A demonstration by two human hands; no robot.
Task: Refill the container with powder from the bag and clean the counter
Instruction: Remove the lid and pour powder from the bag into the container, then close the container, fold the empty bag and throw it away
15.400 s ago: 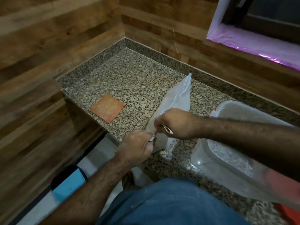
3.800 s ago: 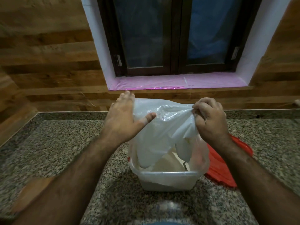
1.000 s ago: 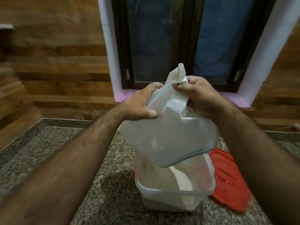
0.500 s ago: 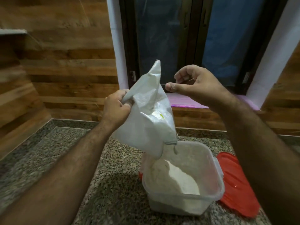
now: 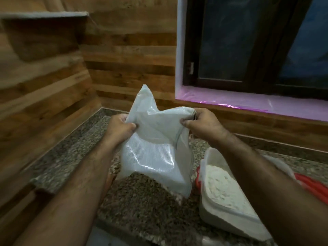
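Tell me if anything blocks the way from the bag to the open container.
Nothing visible does. The bag hangs from the left hand and right hand, left of the container, whose mouth is uncovered with powder showing. The red lid lies on its far side.

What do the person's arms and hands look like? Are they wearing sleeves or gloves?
No gloves and no sleeves in view. The left hand and right hand are bare, and both forearms are bare and hairy all the way to the picture's edge. No watch or bracelet shows on either wrist, and I cannot make out a ring.
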